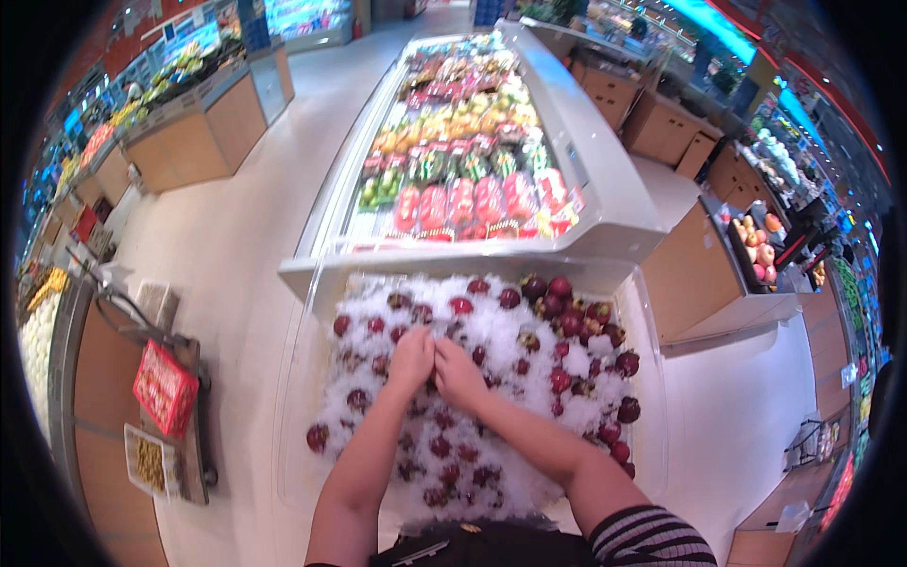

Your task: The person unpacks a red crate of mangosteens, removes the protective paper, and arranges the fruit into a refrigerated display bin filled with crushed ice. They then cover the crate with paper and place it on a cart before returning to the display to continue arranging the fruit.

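Observation:
My left hand (413,360) and my right hand (455,374) meet, fingertips together, over a bed of crushed ice (496,326). Their fingers are curled inward, and whatever may lie between them is hidden. Dark red mangosteens (440,446) are scattered in the ice around both hands, some half buried. A denser heap of mangosteens (570,322) lies at the far right corner. Clear plastic walls (655,397) enclose the ice bin. One mangosteen (317,437) rests near the left edge of the ice.
Beyond the bin stands a chilled display case (602,163) with packed fruit (460,202). To the left, a flatbed cart (190,425) carries a red crate (166,390) and a white basket (150,461). A wooden counter (698,276) at right holds a fruit tray (757,248).

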`<state>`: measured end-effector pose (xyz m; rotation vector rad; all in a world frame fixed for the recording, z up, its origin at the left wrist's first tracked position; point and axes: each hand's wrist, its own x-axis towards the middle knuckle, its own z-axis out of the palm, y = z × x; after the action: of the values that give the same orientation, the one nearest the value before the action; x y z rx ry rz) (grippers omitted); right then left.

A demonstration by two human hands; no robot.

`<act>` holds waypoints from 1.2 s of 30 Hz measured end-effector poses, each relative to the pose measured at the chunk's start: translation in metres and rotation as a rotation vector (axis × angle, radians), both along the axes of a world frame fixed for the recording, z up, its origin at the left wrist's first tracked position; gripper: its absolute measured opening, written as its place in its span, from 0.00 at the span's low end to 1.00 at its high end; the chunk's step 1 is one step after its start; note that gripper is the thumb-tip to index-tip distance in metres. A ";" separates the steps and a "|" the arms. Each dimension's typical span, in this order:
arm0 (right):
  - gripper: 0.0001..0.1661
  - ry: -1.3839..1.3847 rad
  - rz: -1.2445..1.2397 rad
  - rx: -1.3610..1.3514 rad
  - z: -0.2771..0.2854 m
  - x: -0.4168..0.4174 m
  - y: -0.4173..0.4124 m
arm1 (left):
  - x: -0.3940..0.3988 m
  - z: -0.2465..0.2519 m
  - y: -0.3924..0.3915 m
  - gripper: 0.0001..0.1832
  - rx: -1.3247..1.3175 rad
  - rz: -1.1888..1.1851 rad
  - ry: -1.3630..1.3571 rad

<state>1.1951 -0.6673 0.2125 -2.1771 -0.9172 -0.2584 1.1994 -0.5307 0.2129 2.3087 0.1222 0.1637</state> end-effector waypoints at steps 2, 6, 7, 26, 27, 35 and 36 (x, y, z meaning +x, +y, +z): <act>0.21 0.062 -0.266 -0.046 -0.009 -0.028 -0.010 | 0.012 0.002 -0.010 0.18 0.138 -0.101 0.103; 0.21 0.437 -0.709 0.251 -0.031 -0.037 0.000 | 0.029 0.013 -0.035 0.19 0.424 -0.196 0.179; 0.21 0.458 -0.759 0.287 -0.037 -0.037 0.011 | 0.026 0.006 -0.032 0.20 0.488 -0.200 0.191; 0.12 0.760 -0.633 1.334 0.058 0.088 -0.178 | 0.078 0.088 -0.237 0.15 -1.062 -0.019 0.230; 0.12 0.819 -0.571 1.255 0.056 0.105 -0.198 | 0.092 0.085 -0.248 0.16 -1.103 -0.038 0.261; 0.20 0.784 -0.408 0.280 0.028 0.178 -0.319 | 0.167 0.006 -0.221 0.24 -0.517 -0.055 0.180; 0.22 0.751 -0.366 0.255 0.021 0.183 -0.315 | 0.177 -0.018 -0.204 0.22 -0.413 -0.100 0.144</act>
<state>1.3779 -0.9825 0.2333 -1.9463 -0.0606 0.2535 1.3764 -0.7350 0.1947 1.9071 0.1017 -0.0745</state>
